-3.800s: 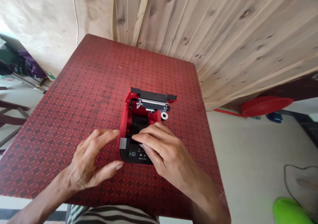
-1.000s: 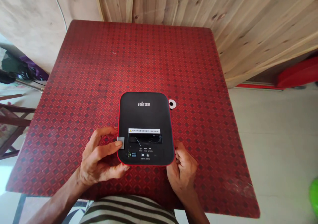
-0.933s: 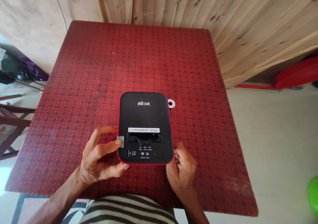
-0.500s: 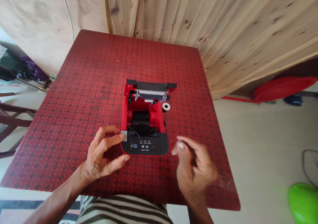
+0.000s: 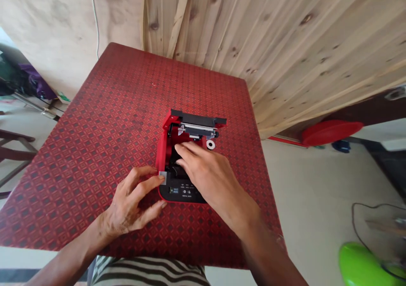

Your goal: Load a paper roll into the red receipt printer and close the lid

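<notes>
A red and black printer [image 5: 162, 151] sits on the table with its lid [image 5: 199, 121] raised. My left hand [image 5: 133, 199] holds its near left corner, index finger on the grey latch [image 5: 163, 178] and thumb at the front edge. My right hand [image 5: 206, 167] reaches over the printer into its open bay, fingers curled at the black roll [image 5: 179, 172], which it mostly covers. The black front panel [image 5: 182, 192] has white markings and is partly hidden by my right wrist. A small roll with a white ring face [image 5: 210, 144] stands just beyond the printer's right side.
The table [image 5: 133, 108] has a red patterned cover. A wooden plank wall [image 5: 222, 32] rises behind it, and a white cable [image 5: 95, 20] hangs at the left. On the floor to the right are a bright green object [image 5: 358, 262] and a red round object [image 5: 333, 132].
My right hand has moved from beside the printer, up and left, into the open bay over the black roll. My left hand stays on the corner. The view has shifted slightly.
</notes>
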{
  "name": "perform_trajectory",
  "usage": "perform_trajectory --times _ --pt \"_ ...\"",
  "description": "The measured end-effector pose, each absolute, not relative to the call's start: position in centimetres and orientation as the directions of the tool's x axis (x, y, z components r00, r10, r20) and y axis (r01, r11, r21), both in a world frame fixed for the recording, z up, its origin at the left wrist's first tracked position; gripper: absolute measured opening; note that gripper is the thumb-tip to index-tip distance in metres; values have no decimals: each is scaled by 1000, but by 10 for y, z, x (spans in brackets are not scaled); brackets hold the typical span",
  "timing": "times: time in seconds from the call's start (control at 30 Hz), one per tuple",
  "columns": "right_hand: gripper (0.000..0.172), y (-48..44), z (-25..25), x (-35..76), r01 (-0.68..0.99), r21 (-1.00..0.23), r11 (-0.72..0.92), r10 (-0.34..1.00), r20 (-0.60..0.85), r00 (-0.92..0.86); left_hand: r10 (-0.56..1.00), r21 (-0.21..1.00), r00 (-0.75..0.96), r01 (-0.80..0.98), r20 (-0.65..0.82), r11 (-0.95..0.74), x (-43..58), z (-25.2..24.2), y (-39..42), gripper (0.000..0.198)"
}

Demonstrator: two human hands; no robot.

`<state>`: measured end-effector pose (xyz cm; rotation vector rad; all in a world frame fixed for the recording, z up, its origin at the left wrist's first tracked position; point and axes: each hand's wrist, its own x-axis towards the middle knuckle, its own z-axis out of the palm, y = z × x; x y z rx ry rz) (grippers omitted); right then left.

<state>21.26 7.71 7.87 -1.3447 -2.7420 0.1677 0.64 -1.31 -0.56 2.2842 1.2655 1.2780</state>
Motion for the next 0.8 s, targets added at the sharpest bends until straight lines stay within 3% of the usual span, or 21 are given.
perform_trajectory --times 0.1,0.23,0.4,0.5,0.57,0.63,0.73,0.8 --pt "20 90 81 202 815 -87 572 798 -170 -578 784 562 246 579 571 -591 6 -5 -14 38" --pt "15 101 80 198 797 -98 596 774 -195 -602 775 549 240 587 584 -595 6 -4 -13 38" --pt "13 97 84 199 807 -86 585 793 -148 -591 777 554 231 585 586 -592 6 -4 -13 41" --pt "12 82 93 207 799 -127 588 807 18 -591 782 559 235 584 578 -589 6 -4 -14 41" --pt "14 68 102 220 785 -226 577 817 189 -545 782 554 240 590 575 -588 5 -5 -14 41" --pt "19 52 110 240 738 -411 535 845 288 -451 779 548 243 592 578 -591 5 -5 -14 43" --pt "27 27 111 277 558 -725 404 908 245 -340 770 544 236 588 593 -599 4 -6 -12 47" --pt "27 12 98 299 433 -847 309 945 222 -241 763 534 234 592 603 -604 4 -5 -12 48"
